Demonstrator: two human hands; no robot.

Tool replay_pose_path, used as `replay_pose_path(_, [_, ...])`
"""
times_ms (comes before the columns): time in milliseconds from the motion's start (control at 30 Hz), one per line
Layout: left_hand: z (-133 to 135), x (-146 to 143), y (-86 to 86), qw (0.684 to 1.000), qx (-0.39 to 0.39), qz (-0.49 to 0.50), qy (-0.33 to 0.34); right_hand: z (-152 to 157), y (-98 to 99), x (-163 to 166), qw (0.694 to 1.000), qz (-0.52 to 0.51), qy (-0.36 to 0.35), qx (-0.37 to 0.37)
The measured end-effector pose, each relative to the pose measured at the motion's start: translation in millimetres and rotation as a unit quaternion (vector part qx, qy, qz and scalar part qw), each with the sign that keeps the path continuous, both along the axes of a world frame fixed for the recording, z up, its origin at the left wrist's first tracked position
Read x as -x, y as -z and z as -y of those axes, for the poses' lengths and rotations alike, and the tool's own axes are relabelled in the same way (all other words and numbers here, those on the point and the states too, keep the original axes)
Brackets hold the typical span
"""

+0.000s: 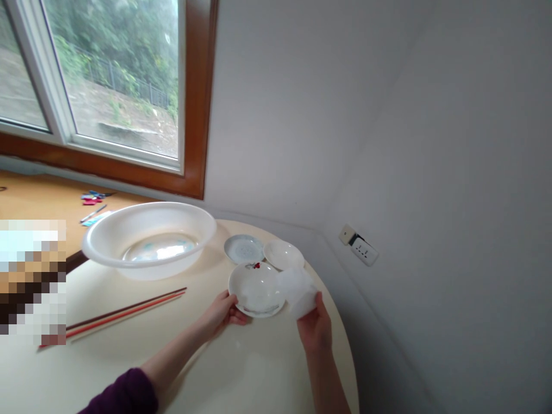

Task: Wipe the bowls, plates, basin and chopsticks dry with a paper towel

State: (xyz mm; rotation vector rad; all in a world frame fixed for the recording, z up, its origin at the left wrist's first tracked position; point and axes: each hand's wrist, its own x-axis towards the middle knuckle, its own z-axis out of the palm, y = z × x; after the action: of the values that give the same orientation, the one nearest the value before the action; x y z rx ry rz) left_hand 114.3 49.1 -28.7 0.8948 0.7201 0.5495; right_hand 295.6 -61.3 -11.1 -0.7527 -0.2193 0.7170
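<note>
My left hand grips the near left rim of a white plate with a red flower and grey marks on its border. The thumb is on the rim and the fingers reach underneath. In my right hand is a thin white sheet, like a tissue or soft cloth, bunched beside the plate's right edge. Its front end looks blurred and lies near or over that rim. Just behind the plate are a bluish patterned plate and a plain white dish on the table.
A translucent plastic basin stands on the round white table, left of the plates. Red and dark chopsticks lie in front of it. Scissors and a pen rest on the wooden surface. Walls meet behind the table, near a socket.
</note>
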Motion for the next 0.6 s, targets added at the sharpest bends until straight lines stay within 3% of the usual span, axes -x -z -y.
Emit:
replay_pose_path(200, [4,-9,-1.7,1.0,0.005,-0.019,0.016,12,6.4,-28,0.998,-0.061,0.015,-0.024])
replay_pose_path(600, [6,-5,-8.1,0.995,-0.026,-0.065,0.066,6,12.4,-27,0.997,-0.051,0.051,0.013])
